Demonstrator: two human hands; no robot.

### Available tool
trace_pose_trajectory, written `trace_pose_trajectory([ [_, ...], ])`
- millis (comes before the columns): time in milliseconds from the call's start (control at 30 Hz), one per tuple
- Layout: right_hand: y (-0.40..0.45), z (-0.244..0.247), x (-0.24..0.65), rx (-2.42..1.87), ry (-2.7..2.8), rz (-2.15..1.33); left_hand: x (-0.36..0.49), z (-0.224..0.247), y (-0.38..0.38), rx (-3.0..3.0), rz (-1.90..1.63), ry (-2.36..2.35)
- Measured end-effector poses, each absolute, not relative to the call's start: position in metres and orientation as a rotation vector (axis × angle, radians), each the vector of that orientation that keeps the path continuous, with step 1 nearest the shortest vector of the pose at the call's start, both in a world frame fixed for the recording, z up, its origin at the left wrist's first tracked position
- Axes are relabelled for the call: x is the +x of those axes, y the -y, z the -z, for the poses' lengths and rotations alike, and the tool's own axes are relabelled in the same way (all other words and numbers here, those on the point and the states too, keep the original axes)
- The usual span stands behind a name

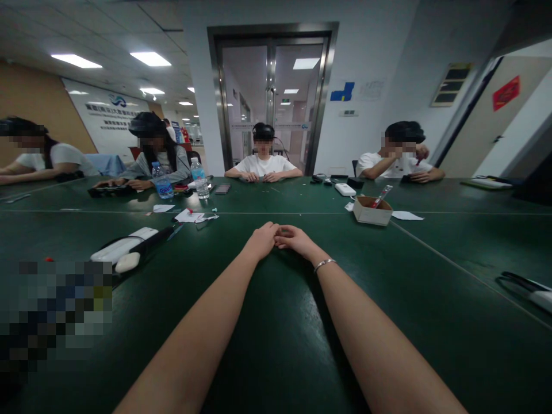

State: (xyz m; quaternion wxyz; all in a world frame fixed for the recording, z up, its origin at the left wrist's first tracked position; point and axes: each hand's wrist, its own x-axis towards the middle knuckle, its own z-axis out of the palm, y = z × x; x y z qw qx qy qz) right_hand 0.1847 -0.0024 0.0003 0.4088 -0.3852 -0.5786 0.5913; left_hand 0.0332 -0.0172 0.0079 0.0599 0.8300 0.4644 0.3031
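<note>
Both hands are together over the green table [276, 322], just beyond mid-surface. Left hand [262, 240]: palm down, fingers bent and pointing forward. Right hand [298, 239]: fingers curved inward, tips meeting the left fingers. Cannot tell whether anything small is pinched where they meet, or how tightly either hand is closed. A silver bracelet [324, 264] circles the right wrist.

Nearest items: small open box [372, 214], well apart from the right hand, beyond it and to the right; white paper [190, 215], beyond the left hand and to the left. White device [125, 245] lies farther left, beside a rounded white piece [128, 263] and a black cable.

Orientation: the box's longer side runs roughly left to right, opening up. A slim clear-and-red item [382, 196] leans inside it, upper end to the right. The white device lies flat, long axis slanting away to the right.

Surface and room: dark green, slightly glossy, with pale seams. Two water bottles [163, 183] [199, 179] stand upright at far left. Four people in dark headgear sit around the far side — one directly opposite, in a white top. Behind: metal-framed glass doors [271, 98], lit ceiling panels, a wall sign [110, 112] at left, and a red diamond-shaped decoration [506, 93] on a door at right.
</note>
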Motion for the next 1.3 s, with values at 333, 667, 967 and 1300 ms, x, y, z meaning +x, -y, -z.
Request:
trace_pose_trajectory([
  [333,0.002,-0.001,0.181,-1.143,1.524,-1.337,-0.004,0.003,-0.006,1.877,-1.406,-1.617],
  [667,0.001,0.001,0.171,-1.372,1.708,-0.974,0.014,0.012,-0.007,1.985,-0.954,-1.34],
  [967,0.001,0.003,0.17,-1.402,1.707,-0.934,0.02,0.008,-0.014,1.753,-0.985,-1.18],
  [1300,0.004,0.008,0.171,-1.262,1.766,-0.657,0.017,0.004,0.001,1.508,-1.256,-1.174],
])
